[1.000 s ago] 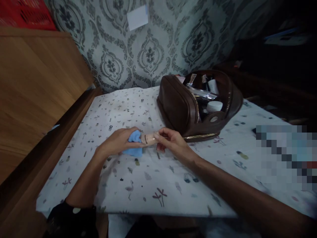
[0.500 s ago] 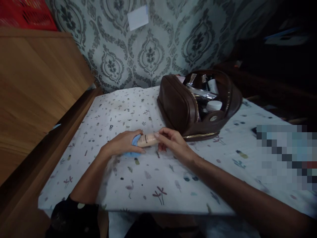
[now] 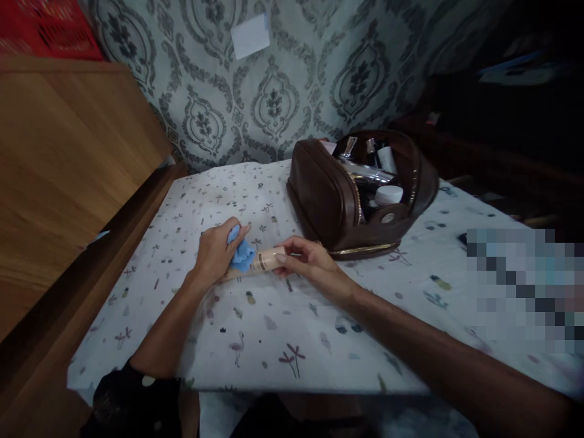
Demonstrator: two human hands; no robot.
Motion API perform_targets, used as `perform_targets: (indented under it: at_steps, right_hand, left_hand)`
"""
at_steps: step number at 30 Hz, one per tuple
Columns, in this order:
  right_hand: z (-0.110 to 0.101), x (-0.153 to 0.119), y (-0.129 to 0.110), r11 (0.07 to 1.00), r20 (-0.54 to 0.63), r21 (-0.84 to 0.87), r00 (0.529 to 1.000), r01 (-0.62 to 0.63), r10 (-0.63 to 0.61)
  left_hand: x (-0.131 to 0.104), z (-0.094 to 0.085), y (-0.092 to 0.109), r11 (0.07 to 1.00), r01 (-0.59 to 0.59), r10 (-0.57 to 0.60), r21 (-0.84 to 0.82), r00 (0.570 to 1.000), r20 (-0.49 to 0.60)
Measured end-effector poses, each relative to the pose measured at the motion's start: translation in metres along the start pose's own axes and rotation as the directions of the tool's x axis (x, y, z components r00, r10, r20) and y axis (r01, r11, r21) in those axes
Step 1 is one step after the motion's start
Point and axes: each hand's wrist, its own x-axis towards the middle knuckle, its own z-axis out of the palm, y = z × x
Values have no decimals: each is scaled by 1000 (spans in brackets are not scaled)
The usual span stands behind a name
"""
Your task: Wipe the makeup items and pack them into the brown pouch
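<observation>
A beige tube point(image 3: 264, 260) lies level just above or on the patterned cloth, pinched at its right end by my right hand point(image 3: 314, 264). My left hand point(image 3: 216, 250) is closed on a crumpled blue cloth point(image 3: 243, 254), which rests against the tube's left part and covers some of it. Right of centre stands an open brown cosmetic bag point(image 3: 326, 194). Inside it are a white-lidded jar point(image 3: 389, 194), a silver tube point(image 3: 367, 174) and several small bottles.
The table point(image 3: 274, 322) has a white printed cover. At the left is a wooden cabinet point(image 3: 77, 134) with a red basket point(image 3: 59, 30) on top. Patterned wallpaper with a white paper point(image 3: 250, 38) is behind. A blurred-out patch covers the right side.
My left hand has risen a little and turned, with the blue cloth now bunched on top of the tube. The tube and my right hand have shifted slightly left.
</observation>
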Motion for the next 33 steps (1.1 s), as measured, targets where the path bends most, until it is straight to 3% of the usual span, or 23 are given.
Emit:
perform_targets:
  at_steps: [2,3,6,9,12,15,21,26,33]
  right_hand:
    - [0,1,2,1000,7,-5,1000,-23,23]
    - [-1,1,3,1000,7,-12,1000,-28,29]
    - [-1,2,5,999,-38,-28,999,-20,19]
    - [0,2,6,999,-89,-22,995,-40,38]
    - [1,2,6,998,-82,-29,995,-63,60]
    - [0,3,5,995,-84,-80,995,-55,48]
    - [-3,4,4,993,-108,-108,994,-39,27]
    - [-3,3,3,991,-59,-127,997,34,-42]
    - [-3,2,1,986,53,-59,986,159,-156]
  left_hand:
    - [-7,7,8,996,-57,49,-62,992,-117]
    - [-11,13,13,989,-115,106,-90,989,-107]
    - [-22,33,24,942,-326,332,-75,939,91]
    - [-27,48,26,904,-427,409,12,875,260]
    - [-23,43,21,923,-384,349,34,870,349]
    - [-16,24,15,962,-274,245,-7,851,464]
    - [-4,-5,-2,990,-38,117,-137,765,633]
    - [-1,-7,-7,982,34,104,-188,728,678]
    - [-3,-12,-1,951,129,96,-281,740,665]
